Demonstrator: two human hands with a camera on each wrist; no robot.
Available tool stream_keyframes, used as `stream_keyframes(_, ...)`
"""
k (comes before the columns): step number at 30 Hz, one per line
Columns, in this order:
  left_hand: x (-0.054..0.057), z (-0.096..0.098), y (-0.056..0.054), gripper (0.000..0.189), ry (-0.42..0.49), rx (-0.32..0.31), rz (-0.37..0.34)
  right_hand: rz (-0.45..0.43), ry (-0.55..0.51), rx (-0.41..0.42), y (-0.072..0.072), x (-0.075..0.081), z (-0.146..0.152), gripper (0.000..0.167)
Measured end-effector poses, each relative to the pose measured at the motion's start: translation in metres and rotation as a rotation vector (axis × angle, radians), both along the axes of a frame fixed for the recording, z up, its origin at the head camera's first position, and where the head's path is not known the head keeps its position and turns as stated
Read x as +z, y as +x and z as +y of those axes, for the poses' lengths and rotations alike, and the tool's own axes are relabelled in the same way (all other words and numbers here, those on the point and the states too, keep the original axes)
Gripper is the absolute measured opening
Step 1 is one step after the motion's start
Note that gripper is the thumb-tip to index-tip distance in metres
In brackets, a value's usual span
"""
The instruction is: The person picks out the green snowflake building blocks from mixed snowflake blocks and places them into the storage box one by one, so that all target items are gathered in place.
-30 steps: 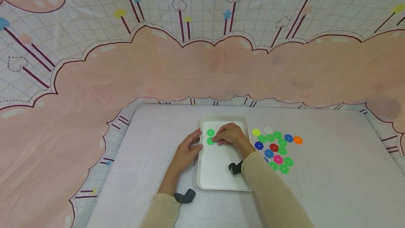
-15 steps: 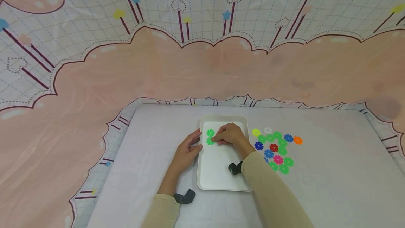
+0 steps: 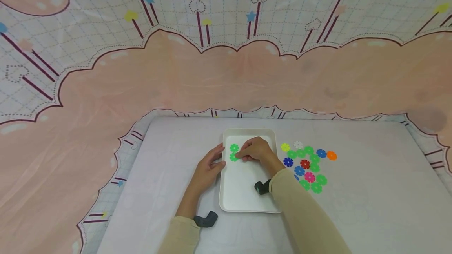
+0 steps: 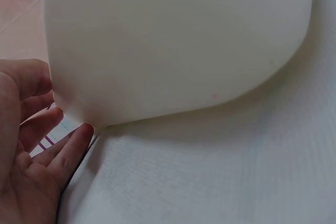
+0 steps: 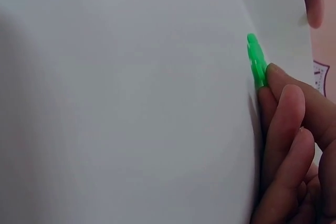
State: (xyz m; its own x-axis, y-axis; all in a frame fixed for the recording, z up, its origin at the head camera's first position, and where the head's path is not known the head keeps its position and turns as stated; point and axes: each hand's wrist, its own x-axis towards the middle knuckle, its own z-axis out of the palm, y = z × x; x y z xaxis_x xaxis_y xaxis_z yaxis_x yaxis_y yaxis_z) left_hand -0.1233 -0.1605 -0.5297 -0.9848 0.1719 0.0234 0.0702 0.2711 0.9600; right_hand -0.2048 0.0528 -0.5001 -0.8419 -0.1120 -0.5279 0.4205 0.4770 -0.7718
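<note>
Green disc (image 3: pixel 233 157), the nearer of two in the tray (image 3: pixel 243 199), sits close to the tray's left wall. The farther disc (image 3: pixel 234 147) lies just beyond it toward the tray's far end; whether the two touch or link, I cannot tell. The right hand (image 3: pixel 256 150) reaches in over the tray's right side and pinches the nearer one by its right edge. The left hand (image 3: pixel 208 169) is at the tray's left rim, thumb and fingers spread, tips touching it. Loose discs (image 3: pixel 309 177) lie on the surface (image 3: pixel 370 183) to the right of the tray.

The grip takes only a small bit of a thin disc, so it could slip or flip, and a sideways nudge would probably knock its neighbour out of line. If the left hand pushed unevenly, the tray could slide and carry both off position. The right sleeve (image 3: pixel 307 211), beside the loose discs, might sweep some away as the arm draws back.
</note>
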Motion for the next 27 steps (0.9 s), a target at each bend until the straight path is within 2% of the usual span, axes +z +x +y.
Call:
stream_keyframes(9,0.0,0.0,0.0,0.052,-0.001,-0.002,-0.018,-0.001,-0.01,0.015,-0.001,-0.001,0.001,0.026)
stream_keyframes(17,-0.001,-0.001,-0.001,0.052,0.0,0.005,-0.028,-0.03,-0.014,0.027,0.001,0.008,0.002,0.023)
stream_keyframes(27,-0.002,-0.002,-0.002,0.053,0.017,-0.009,-0.02,-0.013,-0.058,0.071,0.004,0.018,0.006,0.022)
